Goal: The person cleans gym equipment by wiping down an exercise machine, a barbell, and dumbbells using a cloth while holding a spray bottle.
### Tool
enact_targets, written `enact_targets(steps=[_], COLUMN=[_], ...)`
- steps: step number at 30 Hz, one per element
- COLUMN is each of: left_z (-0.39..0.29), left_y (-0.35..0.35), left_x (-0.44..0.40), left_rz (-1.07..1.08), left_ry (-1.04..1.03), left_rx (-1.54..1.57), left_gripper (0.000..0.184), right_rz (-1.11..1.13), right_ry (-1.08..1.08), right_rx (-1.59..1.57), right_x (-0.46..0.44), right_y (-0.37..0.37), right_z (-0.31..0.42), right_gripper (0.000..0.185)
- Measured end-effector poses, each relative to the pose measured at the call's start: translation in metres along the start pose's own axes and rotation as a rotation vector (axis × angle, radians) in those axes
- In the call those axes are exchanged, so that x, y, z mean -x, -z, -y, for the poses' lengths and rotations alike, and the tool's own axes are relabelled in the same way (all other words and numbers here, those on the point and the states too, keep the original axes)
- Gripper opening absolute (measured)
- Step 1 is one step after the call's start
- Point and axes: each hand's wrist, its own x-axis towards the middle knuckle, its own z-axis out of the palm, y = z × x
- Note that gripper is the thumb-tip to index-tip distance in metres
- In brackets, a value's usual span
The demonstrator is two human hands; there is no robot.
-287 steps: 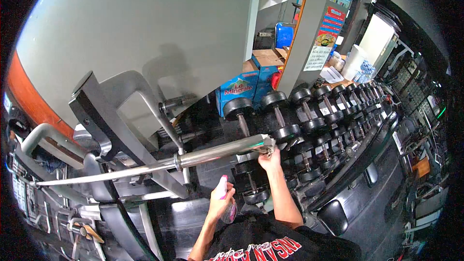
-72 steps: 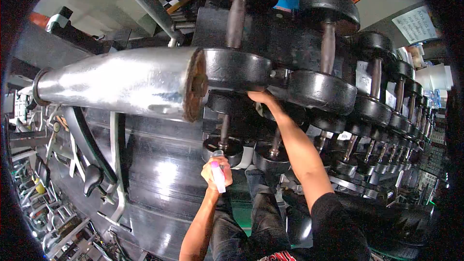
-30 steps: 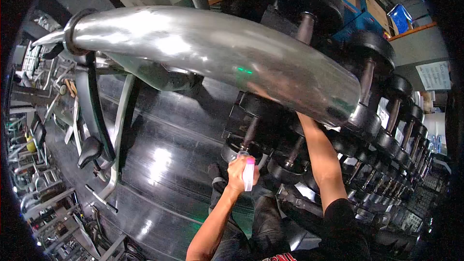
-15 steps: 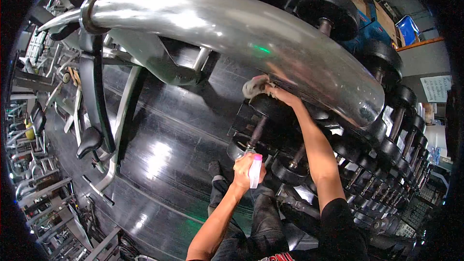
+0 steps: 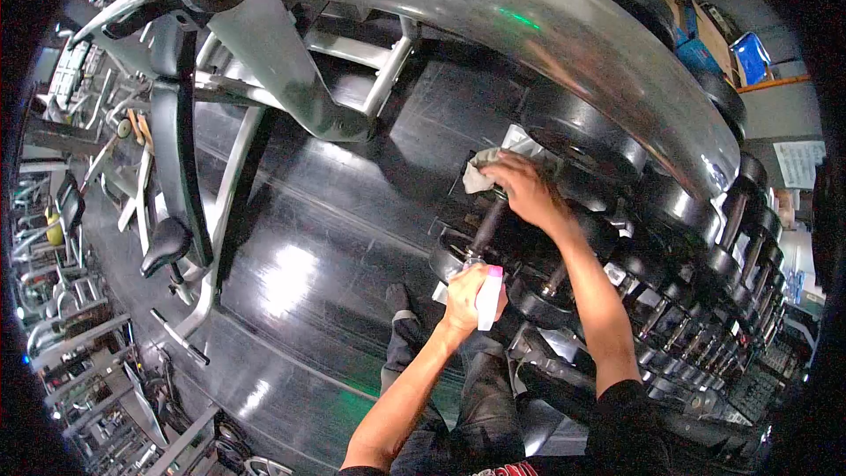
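My left hand point(image 5: 471, 293) is closed around a spray bottle point(image 5: 488, 298) with a pink and white head, just below the near end of a lower-row dumbbell point(image 5: 490, 227). Higher up, my right hand point(image 5: 527, 185) holds a pale cloth point(image 5: 481, 173) over the far end of that same dumbbell, mostly hiding that end. Above my right hand, the end of an upper-row dumbbell point(image 5: 583, 134) is partly covered by the thick chrome bar end point(image 5: 529, 26).
Rows of black dumbbells point(image 5: 679, 326) run off to the right. A black padded bench point(image 5: 176, 159) with a metal frame stands at the left. The chrome bar crosses the top. Blue item point(image 5: 752, 58) and boxes lie at upper right.
My right hand, hidden under the bar about a second ago, has come into view with the cloth and moved onto the lower dumbbell's end. My left hand has shifted slightly right and up.
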Motion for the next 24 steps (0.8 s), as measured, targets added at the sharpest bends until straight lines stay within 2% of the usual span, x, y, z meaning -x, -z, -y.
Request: enact_targets(steps=[1, 5, 7, 8, 9, 11, 16, 18, 19, 21, 24], left_z=[-0.001, 0.004, 0.005, 0.005, 0.005, 0.003, 0.0, -0.003, -0.004, -0.004, -0.006], left_y=[0.0, 0.0, 0.003, 0.005, 0.005, 0.007, 0.009, 0.01, 0.01, 0.011, 0.01], left_x=[-0.001, 0.004, 0.006, 0.007, 0.008, 0.006, 0.001, 0.005, 0.005, 0.004, 0.003], left_rz=[-0.014, -0.014, 0.009, 0.033, 0.035, 0.036, 0.003, -0.005, -0.008, -0.027, -0.047], left_ry=[-0.008, -0.05, -0.036, -0.019, -0.021, -0.003, -0.044, -0.053, -0.048, -0.046, -0.052], left_rx=[0.041, 0.032, 0.048, 0.057, 0.062, 0.061, 0.076, 0.069, 0.061, 0.05, 0.032], left_gripper=[0.025, 0.024, 0.019, 0.015, 0.015, 0.016, 0.02, 0.021, 0.022, 0.023, 0.026], right_rz=[-0.021, -0.182, -0.347, -0.377, -0.38, -0.358, -0.169, 0.172, 0.173, 0.497, 0.533], right_ry=[0.01, -0.092, -0.425, -0.446, -0.45, -0.15, 0.009, -0.042, -0.036, -0.158, -0.156], right_rx=[0.1, 0.087, -0.21, -0.086, -0.082, 0.293, 0.505, 0.719, 0.722, 0.902, 1.114], right_x=[0.012, 0.068, 0.089, 0.095, 0.096, 0.072, -0.012, -0.042, -0.055, -0.074, -0.082], right_y=[0.001, -0.014, -0.037, -0.042, -0.045, -0.031, -0.036, -0.056, -0.065, -0.085, -0.132], right_z=[0.009, 0.019, 0.014, 0.014, 0.01, 0.022, 0.03, 0.029, 0.029, 0.026, 0.002], right_gripper=[0.028, 0.03, 0.039, 0.037, 0.037, 0.037, 0.032, 0.025, 0.025, 0.026, 0.029])
